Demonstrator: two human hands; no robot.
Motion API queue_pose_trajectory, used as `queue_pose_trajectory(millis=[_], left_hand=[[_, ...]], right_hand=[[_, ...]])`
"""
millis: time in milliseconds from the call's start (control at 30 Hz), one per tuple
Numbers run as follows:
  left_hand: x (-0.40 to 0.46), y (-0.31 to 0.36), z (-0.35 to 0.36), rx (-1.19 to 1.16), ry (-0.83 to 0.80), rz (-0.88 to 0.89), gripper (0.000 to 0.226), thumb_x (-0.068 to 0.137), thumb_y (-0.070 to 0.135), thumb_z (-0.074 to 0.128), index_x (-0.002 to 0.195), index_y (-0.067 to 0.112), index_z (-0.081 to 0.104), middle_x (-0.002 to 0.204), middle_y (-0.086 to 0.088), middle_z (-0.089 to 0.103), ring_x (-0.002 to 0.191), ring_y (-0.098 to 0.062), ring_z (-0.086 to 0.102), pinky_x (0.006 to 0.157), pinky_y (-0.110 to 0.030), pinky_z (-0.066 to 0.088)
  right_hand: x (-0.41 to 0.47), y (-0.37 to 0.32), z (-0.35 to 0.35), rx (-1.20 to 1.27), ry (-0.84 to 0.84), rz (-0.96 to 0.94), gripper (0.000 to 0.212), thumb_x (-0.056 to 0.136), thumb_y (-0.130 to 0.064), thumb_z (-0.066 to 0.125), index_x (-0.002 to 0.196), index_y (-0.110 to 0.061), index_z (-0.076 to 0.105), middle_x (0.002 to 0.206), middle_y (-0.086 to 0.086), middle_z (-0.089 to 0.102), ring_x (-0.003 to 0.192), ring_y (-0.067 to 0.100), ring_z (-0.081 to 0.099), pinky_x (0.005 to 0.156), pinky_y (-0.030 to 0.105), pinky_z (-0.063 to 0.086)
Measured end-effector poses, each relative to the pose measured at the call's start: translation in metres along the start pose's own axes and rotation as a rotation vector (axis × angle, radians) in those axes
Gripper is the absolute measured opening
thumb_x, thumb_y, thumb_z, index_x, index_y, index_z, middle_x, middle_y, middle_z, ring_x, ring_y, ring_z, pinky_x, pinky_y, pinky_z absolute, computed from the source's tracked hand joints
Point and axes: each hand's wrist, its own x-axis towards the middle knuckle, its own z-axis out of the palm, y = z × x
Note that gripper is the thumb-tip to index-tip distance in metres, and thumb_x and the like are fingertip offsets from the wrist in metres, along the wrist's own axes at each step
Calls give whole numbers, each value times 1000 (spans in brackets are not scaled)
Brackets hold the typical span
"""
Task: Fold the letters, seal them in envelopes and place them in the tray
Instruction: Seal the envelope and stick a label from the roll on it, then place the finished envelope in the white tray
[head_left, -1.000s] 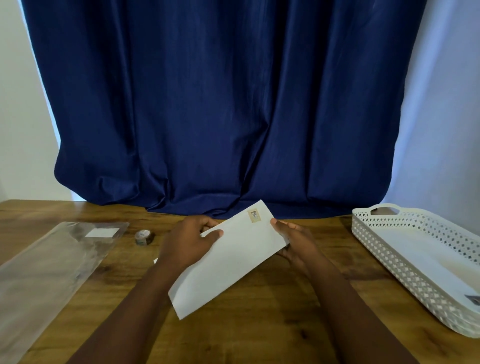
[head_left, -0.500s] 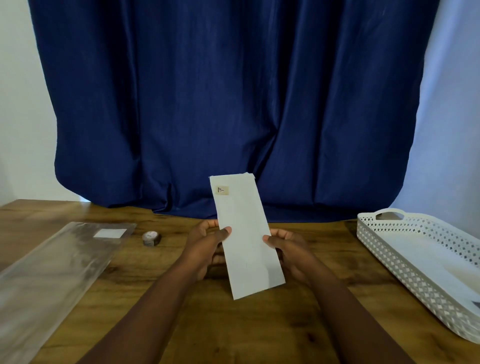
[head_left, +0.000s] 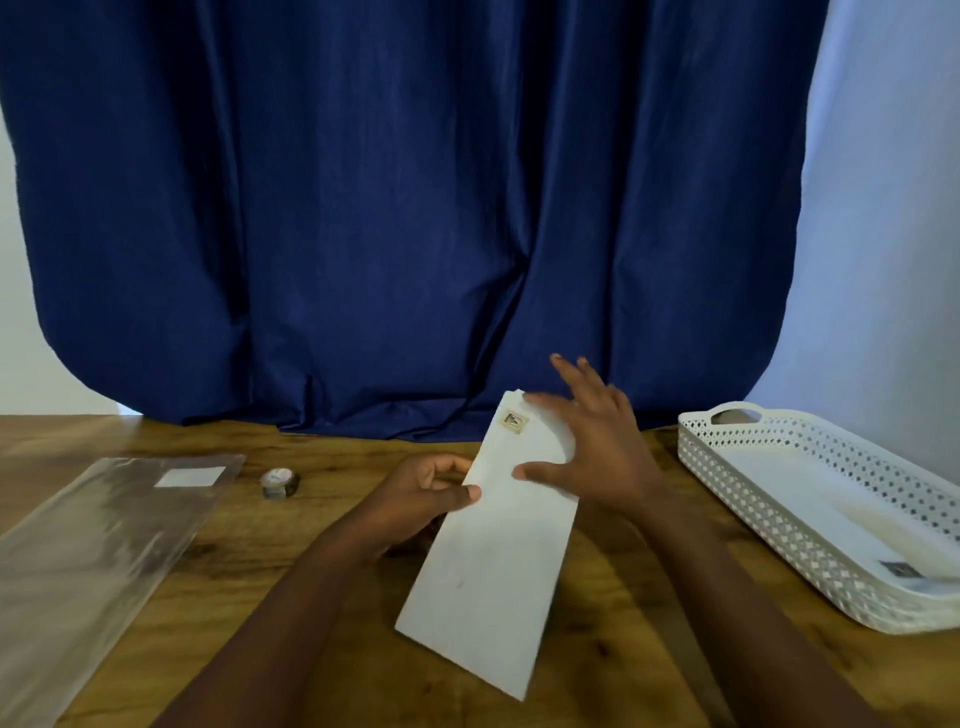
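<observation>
A long white envelope (head_left: 498, 561) with a small stamp near its far end lies lengthwise over the wooden table (head_left: 322, 644), tilted a little to the right. My left hand (head_left: 421, 499) pinches its left edge between thumb and fingers. My right hand (head_left: 592, 447) rests on the envelope's far right part with the fingers spread wide. The white perforated tray (head_left: 769, 499) stands at the right and holds white envelopes, one with a dark stamp at the near end.
A clear plastic sleeve (head_left: 98, 551) with a white label lies at the left. A small roll of tape (head_left: 279, 482) sits between the sleeve and my left hand. A dark blue curtain (head_left: 405, 218) hangs behind the table's far edge.
The envelope turned from slanted to upright in both hands, then came down towards the table. My right hand let go of its edge and spread open over its far end.
</observation>
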Motion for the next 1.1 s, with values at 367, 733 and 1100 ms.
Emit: queue_pose_trajectory(millis=[367,733,1100], left_hand=[[-6,-4,33,133,-272,72,27,79,36,87,102,24,82,101,-7,80,94,-24,77,82,-35,62],[4,-32,38,749,0,177,50,93,56,64,139,38,57,140,20,54,123,-4,52,96,-33,46],[8,-52,57,1014,-35,168,72,87,83,36,147,44,45,159,12,37,148,-14,30,119,-45,18]], right_hand=[[-11,-36,-30,76,-969,-3,35,76,-51,81,86,-19,74,69,-10,61,64,5,54,59,26,44],[-80,163,-169,238,-147,856,37,81,-49,79,103,-19,75,93,8,72,80,27,68,56,31,55],[-125,244,-156,202,44,1315,67,81,-35,83,131,-2,54,119,18,59,91,34,59,65,37,50]])
